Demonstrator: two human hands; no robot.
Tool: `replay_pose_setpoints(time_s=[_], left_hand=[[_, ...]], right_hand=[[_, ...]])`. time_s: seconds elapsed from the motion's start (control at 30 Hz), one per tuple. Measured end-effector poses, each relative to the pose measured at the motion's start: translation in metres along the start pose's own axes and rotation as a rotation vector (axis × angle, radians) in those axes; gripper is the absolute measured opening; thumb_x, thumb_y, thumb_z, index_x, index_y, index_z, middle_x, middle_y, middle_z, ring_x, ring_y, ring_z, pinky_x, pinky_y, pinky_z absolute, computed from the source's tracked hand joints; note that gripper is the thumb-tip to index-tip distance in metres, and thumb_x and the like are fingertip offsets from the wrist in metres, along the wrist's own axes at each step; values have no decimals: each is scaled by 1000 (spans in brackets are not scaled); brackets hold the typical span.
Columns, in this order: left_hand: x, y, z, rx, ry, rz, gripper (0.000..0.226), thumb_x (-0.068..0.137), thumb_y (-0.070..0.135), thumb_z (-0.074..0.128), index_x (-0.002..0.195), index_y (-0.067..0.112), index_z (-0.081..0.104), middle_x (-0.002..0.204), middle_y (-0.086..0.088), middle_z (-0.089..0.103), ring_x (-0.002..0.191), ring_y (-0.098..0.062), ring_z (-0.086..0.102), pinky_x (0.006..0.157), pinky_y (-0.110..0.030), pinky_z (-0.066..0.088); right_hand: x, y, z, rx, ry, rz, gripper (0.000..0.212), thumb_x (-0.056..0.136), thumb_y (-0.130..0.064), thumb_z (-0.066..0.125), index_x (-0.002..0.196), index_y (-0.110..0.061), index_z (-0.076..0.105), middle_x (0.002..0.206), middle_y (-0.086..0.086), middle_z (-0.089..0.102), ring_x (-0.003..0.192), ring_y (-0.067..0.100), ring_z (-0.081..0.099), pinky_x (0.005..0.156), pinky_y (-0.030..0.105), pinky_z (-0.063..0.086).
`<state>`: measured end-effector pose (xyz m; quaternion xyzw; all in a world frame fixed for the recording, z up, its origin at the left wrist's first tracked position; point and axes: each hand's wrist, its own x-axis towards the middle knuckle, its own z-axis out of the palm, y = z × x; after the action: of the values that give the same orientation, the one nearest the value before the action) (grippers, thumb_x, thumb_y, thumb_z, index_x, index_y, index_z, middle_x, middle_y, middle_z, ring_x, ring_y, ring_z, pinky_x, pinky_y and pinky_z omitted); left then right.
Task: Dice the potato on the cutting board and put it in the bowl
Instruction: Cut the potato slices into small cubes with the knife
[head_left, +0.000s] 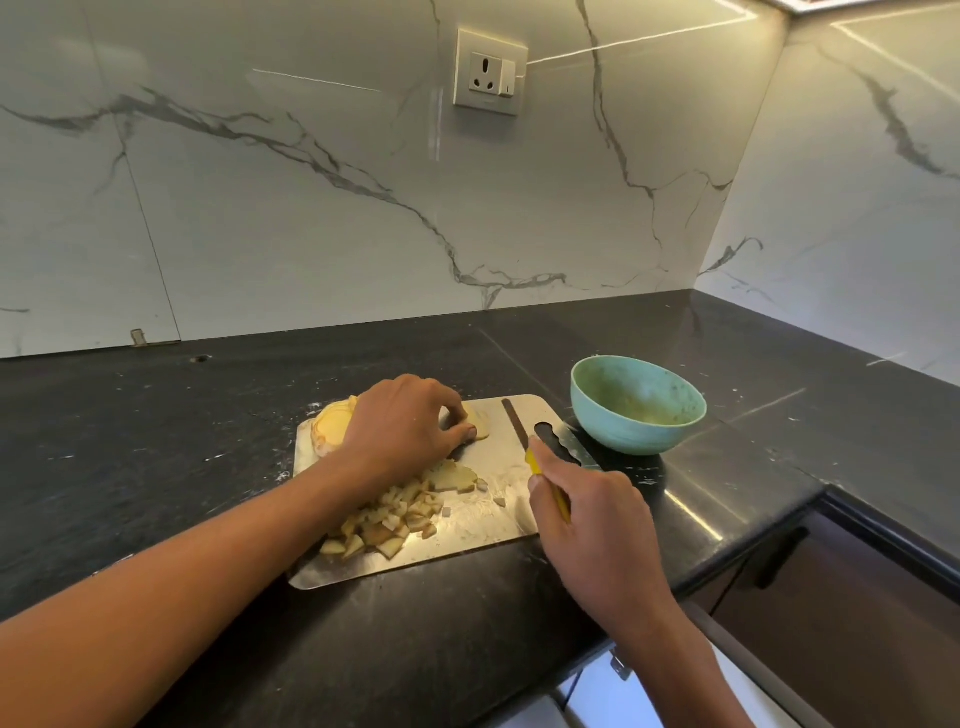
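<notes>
Centrally on the dark speckled stone counter (156, 467) lies the flat steel cutting board (498, 530), the landmark for everything else. At the board's near-left part sits a heap of pale diced potato pieces (387, 519); a few stray cubes lie just beside the heap. At the board's far-left corner rest yellowish potato slices (332, 423), partly hidden by the left hand (402, 426). That hand's grip is curled, its fingertips pinching a small potato slice (480, 423) on the far middle of the board. The right hand (592, 525), at the board's right edge, has its grip closed round the yellow handle of a thin-bladed knife (519, 428), whose blade lies over the board's far-right part. Beyond the board's far-right corner stands a round turquoise bowl (638, 415), upright on the counter.
</notes>
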<state>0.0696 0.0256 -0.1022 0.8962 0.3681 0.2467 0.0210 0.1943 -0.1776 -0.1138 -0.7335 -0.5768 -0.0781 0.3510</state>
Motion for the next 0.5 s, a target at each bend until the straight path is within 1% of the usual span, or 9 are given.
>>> replay_pose_setpoints(time_s=[0.1, 0.23, 0.27, 0.37, 0.5], left_hand=[[1, -2, -1, -14, 8, -4, 32, 88, 65, 72, 104, 39, 80, 116, 18, 75, 99, -7, 66, 71, -25, 54], [2, -3, -1, -32, -5, 12, 32, 88, 65, 71, 105, 40, 80, 121, 20, 73, 105, -6, 65, 75, -24, 54], [2, -3, -1, -31, -5, 15, 32, 88, 66, 71, 106, 40, 79, 121, 20, 73, 105, -6, 65, 75, -24, 54], [2, -5, 0, -33, -8, 22, 33, 88, 66, 70, 107, 41, 79, 121, 20, 73, 104, -6, 65, 74, -24, 56], [3, -4, 1, -19, -10, 28, 34, 90, 65, 70, 110, 39, 79, 119, 19, 74, 101, -7, 66, 74, -24, 57]], right_hand=[[17, -4, 6, -14, -42, -2, 44, 104, -34, 52, 148, -32, 52, 67, -11, 63, 64, 10, 57, 64, 31, 49], [42, -9, 18, -36, -115, 2, 44, 105, -36, 47, 149, -32, 52, 79, -9, 68, 70, 11, 58, 62, 30, 43], [46, -10, 20, -48, -131, 1, 44, 105, -36, 47, 149, -32, 52, 82, -8, 69, 73, 11, 59, 63, 32, 46], [49, -12, 21, -78, -160, 5, 44, 106, -36, 46, 150, -32, 51, 96, -5, 73, 85, 13, 62, 72, 39, 55], [48, -11, 20, -128, -190, -28, 44, 106, -35, 44, 151, -32, 50, 102, -6, 74, 89, 12, 62, 74, 37, 54]])
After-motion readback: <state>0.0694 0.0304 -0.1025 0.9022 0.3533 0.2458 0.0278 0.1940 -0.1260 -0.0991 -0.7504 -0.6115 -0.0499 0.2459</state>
